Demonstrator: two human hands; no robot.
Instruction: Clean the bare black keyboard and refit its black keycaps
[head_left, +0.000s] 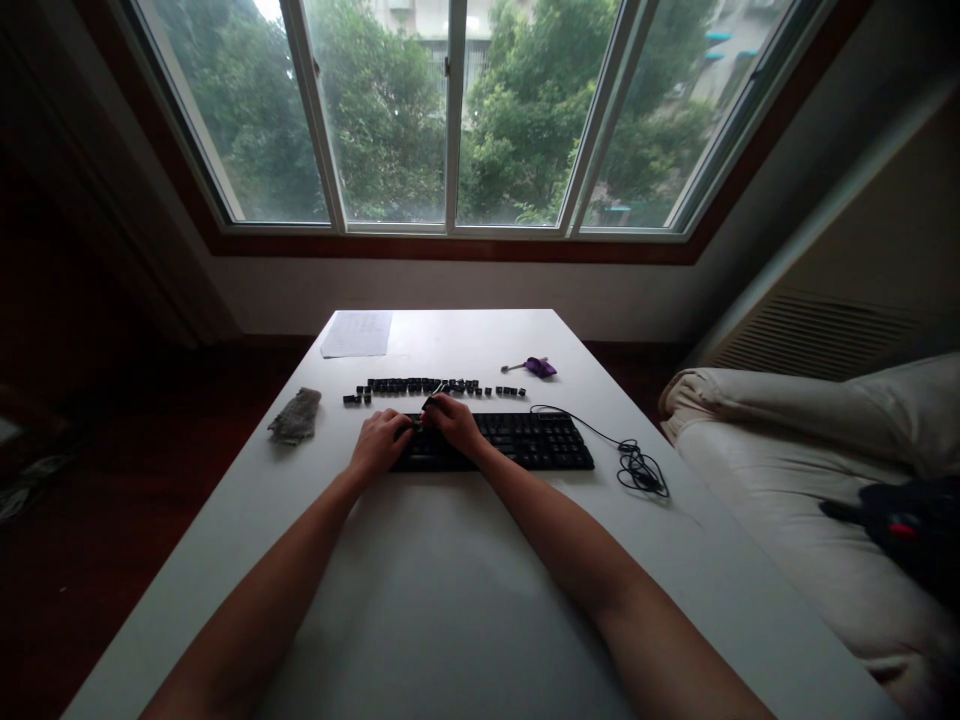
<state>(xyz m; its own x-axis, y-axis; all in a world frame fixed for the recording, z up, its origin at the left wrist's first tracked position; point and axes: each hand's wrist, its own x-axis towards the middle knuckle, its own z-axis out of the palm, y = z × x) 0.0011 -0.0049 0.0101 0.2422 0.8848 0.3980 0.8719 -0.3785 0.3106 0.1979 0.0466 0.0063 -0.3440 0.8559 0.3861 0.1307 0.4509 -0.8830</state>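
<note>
A black keyboard point(529, 440) lies flat on the white table point(442, 560), its left part mostly covered by my hands. My left hand point(381, 440) is at the keyboard's left end, fingers curled onto its edge and keys. Over the keyboard's upper left, my right hand point(452, 420) has its fingers pinched round a small dark tool point(430, 402) with a thin pale end; its exact kind is too small to make out. Just behind the keyboard, loose black keycaps point(390, 385) stand in uneven rows, some partly hidden by my right hand.
A grey cloth point(297, 416) lies at left, a printed sheet point(356, 334) at the far left corner. Behind the keyboard's right side is a brush point(514, 368) beside a purple item point(541, 367). The coiled cable point(641, 470) lies right. A sofa point(780, 450) flanks the table.
</note>
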